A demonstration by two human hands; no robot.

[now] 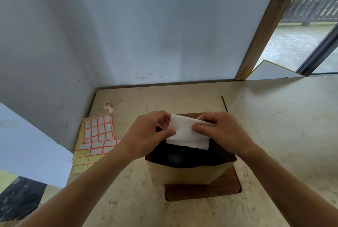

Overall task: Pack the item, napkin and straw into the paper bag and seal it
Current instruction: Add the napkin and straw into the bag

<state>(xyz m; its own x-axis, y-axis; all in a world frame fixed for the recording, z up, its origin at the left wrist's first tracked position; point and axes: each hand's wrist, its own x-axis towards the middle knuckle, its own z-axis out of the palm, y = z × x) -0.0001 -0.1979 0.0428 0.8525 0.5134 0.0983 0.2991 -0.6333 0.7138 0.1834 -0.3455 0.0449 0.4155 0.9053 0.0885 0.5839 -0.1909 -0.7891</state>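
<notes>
A white napkin [186, 134] hangs folded just above the open mouth of a brown paper bag [181, 174] that stands upright on a dark wooden board [203, 190]. My left hand [152, 133] pinches the napkin's left edge and my right hand [217, 131] pinches its right edge. Deep inside the bag a dark item [175, 158] shows dimly. A thin dark straw [224, 103] lies on the counter behind my right hand.
Sheets of red-bordered labels [97, 129] and yellow labels [83, 161] lie left of the bag. A small tape roll [107, 105] sits near the back left corner. White walls close the counter [274, 126] at the left and back.
</notes>
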